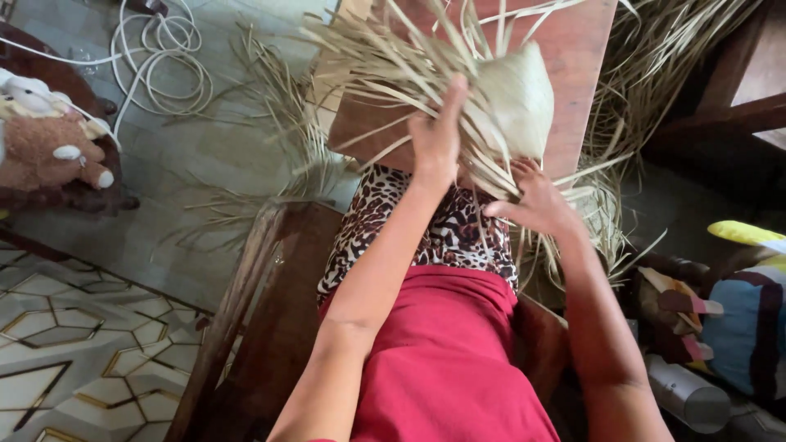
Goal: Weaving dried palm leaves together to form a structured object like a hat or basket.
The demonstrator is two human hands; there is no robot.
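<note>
Red skirt nearest; both hands' fingers grasping woven leaf pouch, fingertips hidden among strips.

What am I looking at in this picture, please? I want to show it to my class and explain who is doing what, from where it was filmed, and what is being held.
There is no machine here: a seated person works with two bare hands. The one picture comes from a camera on the person's head, looking down over a red top and a spotted cloth on the lap. The left hand and right hand together hold a woven pouch of pale leaf strips, with loose strips fanning out from it. Beyond it is a reddish table. More strips lie on the floor, beside a white cable and a soft toy at the left.
</note>
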